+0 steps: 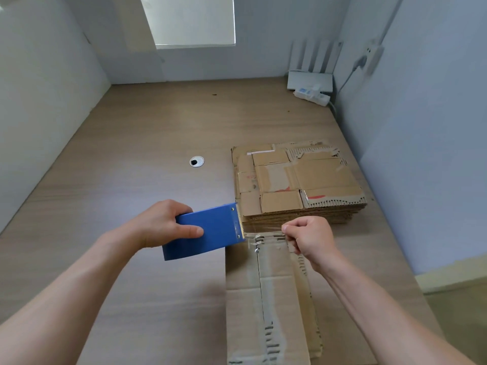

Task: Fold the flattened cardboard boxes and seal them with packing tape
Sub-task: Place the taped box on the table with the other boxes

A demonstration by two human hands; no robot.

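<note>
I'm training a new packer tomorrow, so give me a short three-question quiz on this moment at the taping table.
1. True or false: the left hand holds the blue tape dispenser.
2. What lies on the table beyond both hands? A) scissors B) a stack of flattened cardboard C) a marker
3. Fill in: the right hand pinches the end of the clear ____.
Key: 1 true; 2 B; 3 tape.
</note>
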